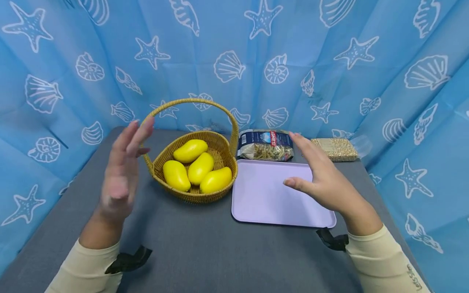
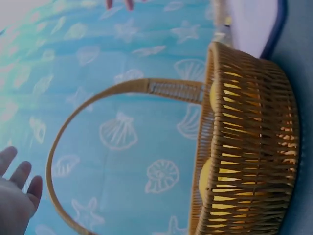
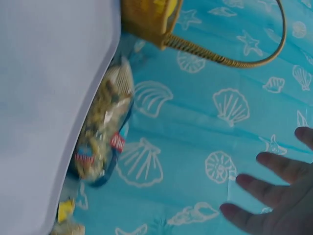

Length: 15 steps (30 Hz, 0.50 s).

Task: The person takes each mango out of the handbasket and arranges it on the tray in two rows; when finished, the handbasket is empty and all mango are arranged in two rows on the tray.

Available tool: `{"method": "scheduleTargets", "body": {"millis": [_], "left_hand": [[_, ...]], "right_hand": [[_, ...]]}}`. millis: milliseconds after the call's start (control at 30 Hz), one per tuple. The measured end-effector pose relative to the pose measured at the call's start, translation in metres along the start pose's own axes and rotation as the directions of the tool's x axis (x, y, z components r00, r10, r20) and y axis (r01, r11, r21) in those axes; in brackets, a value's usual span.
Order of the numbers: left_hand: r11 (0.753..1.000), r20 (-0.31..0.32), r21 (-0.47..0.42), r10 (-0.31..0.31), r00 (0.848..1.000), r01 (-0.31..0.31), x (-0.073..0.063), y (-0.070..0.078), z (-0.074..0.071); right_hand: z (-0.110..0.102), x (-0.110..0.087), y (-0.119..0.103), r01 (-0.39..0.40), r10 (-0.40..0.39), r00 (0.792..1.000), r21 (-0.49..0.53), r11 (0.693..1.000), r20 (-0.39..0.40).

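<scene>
Both hands are raised over the table with nothing in them. My left hand (image 1: 121, 171), slightly blurred, is nearest the wicker basket (image 1: 198, 198), at its left side, with fingers extended upward. Several yellow mangoes (image 1: 190, 151) lie inside that basket, whose tall handle arches over them. In the left wrist view, yellow shows through the basket's woven side (image 2: 254, 147), and the fingers are apart from the handle (image 2: 61, 134). Over the right part of a lilac tray (image 1: 264, 195), my right hand (image 1: 329, 185) has its fingers straight and its thumb spread apart.
Behind the tray lies a bag of pasta (image 1: 265, 150) with a dark blue label. Further right is a clear pack of pale grains or beans (image 1: 338, 150), partly behind my right hand. A blue curtain (image 1: 234, 49) with white shells and starfish hangs along the grey table's (image 1: 220, 252) far edge.
</scene>
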<state>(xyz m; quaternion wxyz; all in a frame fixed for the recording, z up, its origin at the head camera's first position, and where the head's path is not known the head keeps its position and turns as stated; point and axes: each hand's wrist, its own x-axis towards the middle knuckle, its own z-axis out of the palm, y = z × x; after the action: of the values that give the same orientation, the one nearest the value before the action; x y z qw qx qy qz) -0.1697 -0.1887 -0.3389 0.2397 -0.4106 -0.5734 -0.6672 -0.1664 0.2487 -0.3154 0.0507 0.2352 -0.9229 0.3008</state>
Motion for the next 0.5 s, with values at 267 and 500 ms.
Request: {"method": "scheduleTargets", "body": {"millis": [267, 500], "left_hand": [[0.984, -0.325, -0.179, -0.051, 0.944, -0.009, -0.016, -0.016, -0.03], [0.957, -0.392, -0.239, -0.251, 0.885, 0.165, -0.04, -0.057, -0.058]], "right_hand": [[0.027, 0.013, -0.008, 0.124, -0.127, 0.992, 0.234, 0.964, -0.002], [0.052, 0.029, -0.017, 0.166, -0.182, 0.983, 0.371, 0.914, 0.007]]}}
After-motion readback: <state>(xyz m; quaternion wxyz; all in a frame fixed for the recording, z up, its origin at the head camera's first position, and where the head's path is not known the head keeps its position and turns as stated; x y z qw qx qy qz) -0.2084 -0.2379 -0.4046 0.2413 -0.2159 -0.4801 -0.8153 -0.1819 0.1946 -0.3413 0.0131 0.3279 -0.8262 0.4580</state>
